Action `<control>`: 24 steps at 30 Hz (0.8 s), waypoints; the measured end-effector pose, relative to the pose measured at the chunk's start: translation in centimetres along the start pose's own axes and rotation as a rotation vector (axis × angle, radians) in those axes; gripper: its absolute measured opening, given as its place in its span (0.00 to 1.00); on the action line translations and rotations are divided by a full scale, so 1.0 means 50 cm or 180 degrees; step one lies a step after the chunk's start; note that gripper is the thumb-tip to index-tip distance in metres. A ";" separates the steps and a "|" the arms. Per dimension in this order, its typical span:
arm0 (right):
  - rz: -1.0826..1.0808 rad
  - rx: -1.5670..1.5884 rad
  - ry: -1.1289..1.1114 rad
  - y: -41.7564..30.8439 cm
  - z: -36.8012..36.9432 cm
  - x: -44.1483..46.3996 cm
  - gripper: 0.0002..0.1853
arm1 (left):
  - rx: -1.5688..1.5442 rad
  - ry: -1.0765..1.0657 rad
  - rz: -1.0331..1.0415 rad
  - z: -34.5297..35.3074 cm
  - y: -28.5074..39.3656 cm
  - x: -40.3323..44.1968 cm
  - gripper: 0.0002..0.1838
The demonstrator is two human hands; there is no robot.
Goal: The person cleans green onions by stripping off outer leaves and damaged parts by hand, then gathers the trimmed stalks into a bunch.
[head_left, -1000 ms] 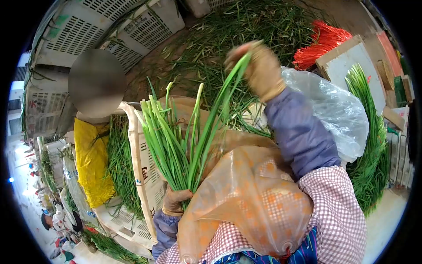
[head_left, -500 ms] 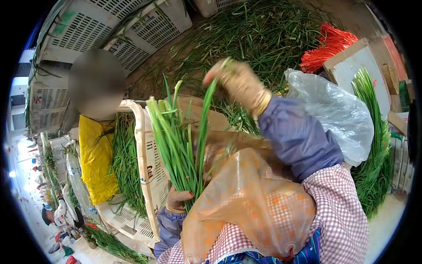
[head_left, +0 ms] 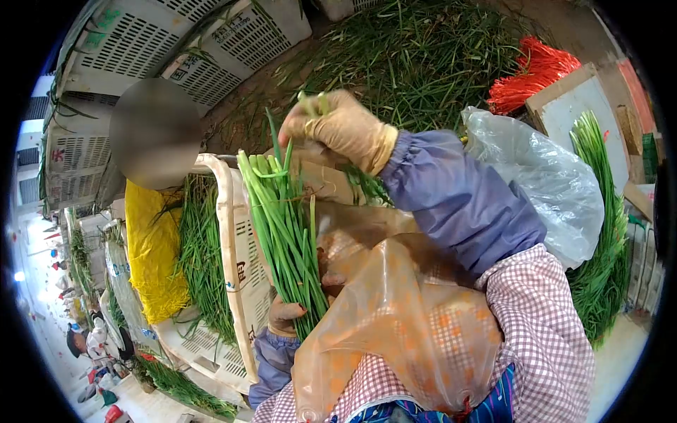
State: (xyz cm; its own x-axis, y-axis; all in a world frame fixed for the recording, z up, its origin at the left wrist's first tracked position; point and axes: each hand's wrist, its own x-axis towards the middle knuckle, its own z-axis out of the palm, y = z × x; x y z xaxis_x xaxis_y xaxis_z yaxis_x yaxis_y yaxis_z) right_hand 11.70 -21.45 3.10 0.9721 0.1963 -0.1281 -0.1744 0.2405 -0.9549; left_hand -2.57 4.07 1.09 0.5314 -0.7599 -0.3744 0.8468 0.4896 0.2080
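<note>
My left hand [head_left: 285,315], low in the middle, is wrapped round the lower part of a bunch of garlic chives [head_left: 282,240]. The bunch leans up and to the left, its pale stem ends at the top. Just right of those ends is my gloved right hand [head_left: 342,130], its fingers closed on a few chive stalks whose pale ends [head_left: 314,104] poke out above the knuckles. The fingertips are close to the bunch's top; I cannot tell whether they touch it. A translucent orange-patterned apron [head_left: 395,317] covers my lap.
A white crate [head_left: 233,282] of chives and a yellow sack [head_left: 151,254] stand to the left. Loose leaves [head_left: 423,63] litter the floor ahead. On the right are red ties [head_left: 532,77], a clear plastic bag [head_left: 543,183] and another chive bundle [head_left: 599,247]. Another person's head is blurred at upper left.
My right hand has moved left and slightly down, closer to the top of the bunch. My left hand keeps its hold, almost unmoved.
</note>
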 end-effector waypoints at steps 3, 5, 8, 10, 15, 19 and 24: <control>-0.2259 -0.1459 0.1251 0.009 -0.126 0.045 0.09 | -0.0144 -0.0151 0.0265 -0.016 -0.010 -0.004 0.45; -0.2224 -0.1954 0.2688 0.003 -0.309 0.043 0.06 | -0.0317 0.0012 0.0460 -0.028 -0.013 -0.007 0.49; -0.1123 -0.2598 0.3350 -0.011 -0.373 -0.022 0.10 | -0.0226 -0.0065 0.0548 -0.032 -0.004 0.000 0.49; -0.0950 -0.2224 0.2434 -0.005 -0.243 -0.057 0.17 | -0.0438 -0.0097 0.0547 -0.027 -0.011 0.008 0.49; 0.0337 0.0020 -0.0125 0.034 0.035 -0.129 0.09 | -0.0448 0.0100 0.0287 -0.032 -0.011 -0.003 0.46; 0.0644 0.0889 -0.0037 0.094 0.064 -0.115 0.06 | -0.0485 0.0140 0.0337 -0.024 -0.019 -0.006 0.45; -0.0099 0.0500 0.1497 0.067 -0.064 -0.091 0.06 | -0.0125 0.0227 0.0881 -0.014 -0.028 0.004 0.45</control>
State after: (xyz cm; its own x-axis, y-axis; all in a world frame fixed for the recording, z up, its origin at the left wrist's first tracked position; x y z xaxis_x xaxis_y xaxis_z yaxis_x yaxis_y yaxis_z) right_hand 7.20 -24.60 -0.38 0.9363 -0.2547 -0.2419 -0.1306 0.3868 -0.9129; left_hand -3.67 3.54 0.09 0.7379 -0.5636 -0.3712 0.6673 0.6915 0.2766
